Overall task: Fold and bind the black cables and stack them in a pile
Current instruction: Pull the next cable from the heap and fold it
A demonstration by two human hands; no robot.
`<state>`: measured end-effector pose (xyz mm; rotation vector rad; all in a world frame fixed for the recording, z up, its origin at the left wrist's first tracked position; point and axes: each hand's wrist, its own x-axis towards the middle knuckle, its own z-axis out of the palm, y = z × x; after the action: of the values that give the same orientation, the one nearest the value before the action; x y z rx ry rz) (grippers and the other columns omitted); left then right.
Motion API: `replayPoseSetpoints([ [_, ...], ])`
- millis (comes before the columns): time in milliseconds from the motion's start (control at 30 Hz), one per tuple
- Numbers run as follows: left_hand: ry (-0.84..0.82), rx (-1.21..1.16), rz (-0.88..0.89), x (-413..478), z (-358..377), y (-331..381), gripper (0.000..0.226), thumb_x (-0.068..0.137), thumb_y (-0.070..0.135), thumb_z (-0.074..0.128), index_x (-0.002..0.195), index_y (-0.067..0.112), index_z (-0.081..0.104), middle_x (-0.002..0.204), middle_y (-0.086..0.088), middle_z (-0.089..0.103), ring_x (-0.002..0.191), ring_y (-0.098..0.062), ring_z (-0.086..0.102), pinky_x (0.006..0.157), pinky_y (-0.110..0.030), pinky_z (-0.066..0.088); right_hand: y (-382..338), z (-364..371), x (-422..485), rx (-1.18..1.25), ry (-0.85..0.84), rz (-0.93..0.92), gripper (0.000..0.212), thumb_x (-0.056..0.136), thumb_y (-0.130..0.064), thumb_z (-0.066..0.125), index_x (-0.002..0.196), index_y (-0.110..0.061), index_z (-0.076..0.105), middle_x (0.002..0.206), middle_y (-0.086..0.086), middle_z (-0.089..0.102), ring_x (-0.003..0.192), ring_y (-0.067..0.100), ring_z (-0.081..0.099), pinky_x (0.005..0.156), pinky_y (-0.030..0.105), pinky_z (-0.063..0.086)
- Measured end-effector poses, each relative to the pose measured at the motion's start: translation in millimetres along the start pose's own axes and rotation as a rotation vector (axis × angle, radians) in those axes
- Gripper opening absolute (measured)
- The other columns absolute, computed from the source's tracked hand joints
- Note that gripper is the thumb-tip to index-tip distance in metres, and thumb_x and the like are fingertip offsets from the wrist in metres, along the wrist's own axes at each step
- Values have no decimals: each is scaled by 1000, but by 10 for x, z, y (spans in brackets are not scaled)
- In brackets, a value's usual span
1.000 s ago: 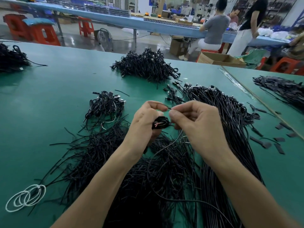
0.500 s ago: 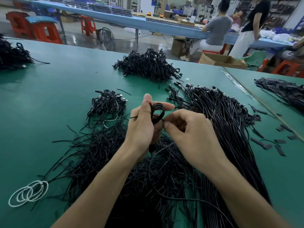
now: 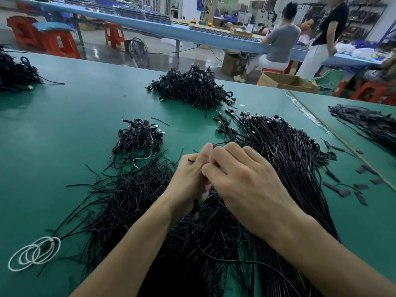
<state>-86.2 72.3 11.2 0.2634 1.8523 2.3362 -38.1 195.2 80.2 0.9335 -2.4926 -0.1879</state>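
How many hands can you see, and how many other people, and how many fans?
Hands: 2, the left hand and the right hand, both gripping one black cable.
Other people: 3, a seated person, a standing person and a partly hidden person between them.
Fans: 1, the floor fan.
Total: 6.

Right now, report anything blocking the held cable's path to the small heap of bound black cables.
Nothing visible does. From the thin black cable, pinched by left hand and right hand, to the small heap of bound black cables lies only green table mat with stray black ties.
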Motion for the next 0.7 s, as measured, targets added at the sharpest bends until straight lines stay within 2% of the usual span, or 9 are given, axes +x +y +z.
replayPoseSetpoints([
  [67, -87, -24, -168, -24, -9, -8, 45, 106, 24, 43, 62, 16, 45, 50, 2, 25, 44, -14, 12, 42, -19, 13, 95, -28, 26, 32, -105, -98, 16, 83, -8, 51, 91, -11, 64, 102, 5, 61, 97, 25, 57, 81, 39, 47],
  [167, -123, -86, -311, -28, 30, 12, 53, 103, 19, 37, 51, 27, 42, 45, 8, 24, 38, -6, 16, 40, -12, 14, 159, -5, 24, 111, -228, -51, 17, 86, -7, 61, 98, -18, 57, 100, -1, 58, 95, 20, 52, 86, 35, 46],
  [233, -131, -112, -365, -16, 53, 25, 62, 105, 34, 36, 45, 25, 41, 44, 9, 24, 36, -5, 16, 37, -10, 16, 167, 37, 8, 156, -220, 15, 17, 89, -8, 60, 97, -21, 52, 96, -4, 55, 91, 18, 48, 87, 34, 45],
  [300, -192, -158, -422, -8, 39, 49, 66, 97, 64, 40, 44, 24, 36, 45, 10, 23, 34, -4, 17, 34, -9, 16, 186, 55, -9, 242, -181, 70, 8, 95, -11, 56, 94, -19, 52, 92, -3, 53, 88, 19, 48, 86, 35, 45],
  [367, -321, -195, -435, -6, -13, 86, 62, 80, 82, 48, 56, 27, 31, 50, 10, 23, 37, -3, 18, 33, -10, 16, 239, 61, -14, 352, -169, 126, 9, 98, -15, 51, 90, -19, 51, 88, -3, 54, 87, 19, 48, 84, 37, 45],
  [400, -384, -181, -413, -14, -54, 102, 60, 79, 80, 54, 62, 27, 33, 54, 10, 24, 40, -2, 18, 34, -10, 17, 273, 68, -20, 410, -175, 146, 10, 98, -16, 51, 88, -20, 51, 89, -3, 55, 88, 19, 49, 84, 38, 45],
  [533, -589, -35, -273, -73, -127, 150, 39, 73, 26, 81, 91, 11, 51, 61, 9, 26, 46, -1, 24, 38, -11, 24, 370, 53, -48, 580, -180, 185, 6, 96, -24, 59, 94, -24, 64, 92, -11, 58, 89, 11, 54, 82, 38, 48],
  [600, -587, 76, -287, -99, -108, 142, 38, 72, 7, 78, 98, 4, 51, 60, 7, 26, 46, -2, 26, 39, -13, 24, 378, 38, -69, 578, -196, 151, 4, 94, -26, 63, 97, -27, 65, 93, -14, 58, 88, 8, 55, 81, 36, 49],
  [700, -565, 159, -321, -119, -75, 122, 29, 79, -3, 71, 91, -13, 46, 63, -1, 27, 48, -6, 26, 40, -18, 17, 380, 29, -100, 566, -231, 129, 11, 92, -29, 67, 103, -28, 66, 96, -14, 61, 90, 8, 57, 82, 35, 50],
])
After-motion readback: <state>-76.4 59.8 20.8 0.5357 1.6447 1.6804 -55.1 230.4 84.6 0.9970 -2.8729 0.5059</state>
